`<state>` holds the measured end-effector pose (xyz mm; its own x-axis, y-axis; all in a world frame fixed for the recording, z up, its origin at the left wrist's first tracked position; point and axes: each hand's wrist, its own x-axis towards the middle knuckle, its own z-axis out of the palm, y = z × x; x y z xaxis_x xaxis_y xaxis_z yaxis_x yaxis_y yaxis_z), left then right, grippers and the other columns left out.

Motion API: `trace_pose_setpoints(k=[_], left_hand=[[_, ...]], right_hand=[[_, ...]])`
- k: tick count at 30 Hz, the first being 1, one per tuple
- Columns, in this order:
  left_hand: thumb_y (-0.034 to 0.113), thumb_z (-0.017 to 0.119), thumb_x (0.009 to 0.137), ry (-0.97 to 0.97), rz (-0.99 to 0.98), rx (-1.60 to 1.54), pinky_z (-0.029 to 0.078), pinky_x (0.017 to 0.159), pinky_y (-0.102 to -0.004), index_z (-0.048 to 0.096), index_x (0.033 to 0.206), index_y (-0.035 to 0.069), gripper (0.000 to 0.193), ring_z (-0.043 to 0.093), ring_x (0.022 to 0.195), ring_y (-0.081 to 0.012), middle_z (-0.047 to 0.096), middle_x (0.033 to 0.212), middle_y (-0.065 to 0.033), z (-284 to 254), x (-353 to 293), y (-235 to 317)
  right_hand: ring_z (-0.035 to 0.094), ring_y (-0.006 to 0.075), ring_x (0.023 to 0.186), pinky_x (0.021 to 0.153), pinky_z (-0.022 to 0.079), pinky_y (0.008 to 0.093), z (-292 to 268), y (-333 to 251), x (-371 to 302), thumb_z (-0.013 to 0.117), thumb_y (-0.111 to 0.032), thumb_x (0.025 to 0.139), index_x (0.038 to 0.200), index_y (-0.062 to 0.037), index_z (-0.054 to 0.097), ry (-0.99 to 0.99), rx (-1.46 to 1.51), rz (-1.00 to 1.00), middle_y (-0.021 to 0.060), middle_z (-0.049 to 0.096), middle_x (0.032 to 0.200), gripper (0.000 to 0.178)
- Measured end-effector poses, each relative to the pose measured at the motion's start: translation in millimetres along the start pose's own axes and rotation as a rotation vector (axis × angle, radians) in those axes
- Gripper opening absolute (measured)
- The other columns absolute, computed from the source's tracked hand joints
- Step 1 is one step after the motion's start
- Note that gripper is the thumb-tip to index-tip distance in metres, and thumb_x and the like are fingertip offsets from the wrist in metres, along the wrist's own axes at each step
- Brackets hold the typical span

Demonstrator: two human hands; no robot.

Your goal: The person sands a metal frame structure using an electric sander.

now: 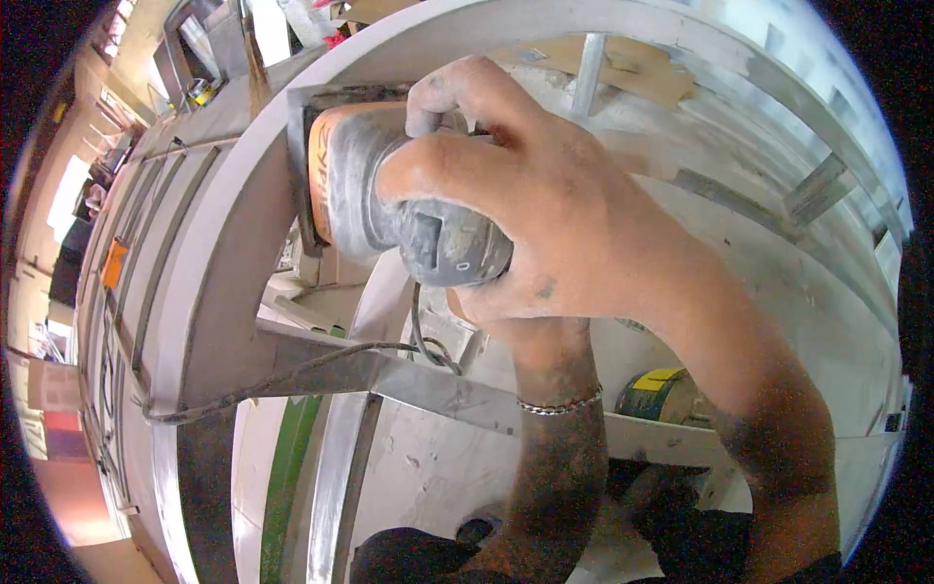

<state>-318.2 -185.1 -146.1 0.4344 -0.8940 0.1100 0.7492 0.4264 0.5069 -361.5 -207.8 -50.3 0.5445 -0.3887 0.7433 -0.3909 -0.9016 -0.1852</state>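
A dust-covered electric sander [355, 190], grey with an orange edge by its pad, is held sideways. Its flat pad stands against the inner face of a pale grey metal frame [209, 273]. My right hand [555, 204] wraps over the sander's body from the right, fingers bent round it. Below it, my left hand [530, 331] grips the sander from beneath; most of its fingers are hidden behind the tool and my right hand. A chain bracelet [561, 402] circles my left wrist. From the sander hangs a dark power cord [282, 375].
The cord runs left across a metal crossbar [448, 394] and loops near it. Below lies a green strip [289, 467]. A can with a yellow-and-green label [652, 392] rests beside my right forearm. More metal bars [822, 190] stand at right; brown sheet material [637, 73] lies at the back.
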Motion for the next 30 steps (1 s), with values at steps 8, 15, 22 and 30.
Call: trace_pose_setpoints(k=[8,15,22,30], left_hand=[[0.015,0.056,0.108,-0.089,0.221,0.406,0.057,0.102,-0.0414,0.051,0.143,0.002,0.038,0.064,0.122,-0.0215,0.061,0.139,-0.0102,-4,0,-5],[0.015,0.056,0.107,-0.071,0.261,0.503,0.057,0.102,-0.0415,0.051,0.143,0.002,0.038,0.064,0.122,-0.0215,0.061,0.139,-0.0097,-5,-3,0],[0.014,0.057,0.107,-0.061,0.229,0.479,0.057,0.102,-0.0411,0.051,0.142,0.002,0.038,0.064,0.122,-0.0211,0.061,0.138,-0.0092,-3,-4,-6],[0.013,0.058,0.107,-0.001,-0.105,-0.214,0.057,0.101,-0.0399,0.052,0.141,0.001,0.037,0.064,0.121,-0.0200,0.062,0.137,-0.0086,9,4,-6]], right_hand=[[0.059,0.0359,0.119,0.097,0.053,0.0454,-2,6,-7,0.089,-0.009,0.056,0.119,-0.0188,0.064,-0.017,-0.007,0.131,0.0099,0.053,0.131,0.068],[0.060,0.0362,0.117,0.096,0.053,0.0460,-2,-2,-3,0.089,-0.010,0.058,0.117,-0.0186,0.064,-0.095,0.030,0.125,0.0117,0.053,0.130,0.065],[0.061,0.0359,0.117,0.095,0.054,0.0458,0,0,-8,0.090,-0.010,0.055,0.114,-0.0201,0.064,-0.029,0.014,0.131,0.0101,0.053,0.129,0.066],[0.061,0.0369,0.117,0.093,0.055,0.0474,-6,0,-6,0.089,-0.010,0.056,0.117,-0.0218,0.063,-0.134,-0.064,0.157,0.0096,0.053,0.130,0.067]])
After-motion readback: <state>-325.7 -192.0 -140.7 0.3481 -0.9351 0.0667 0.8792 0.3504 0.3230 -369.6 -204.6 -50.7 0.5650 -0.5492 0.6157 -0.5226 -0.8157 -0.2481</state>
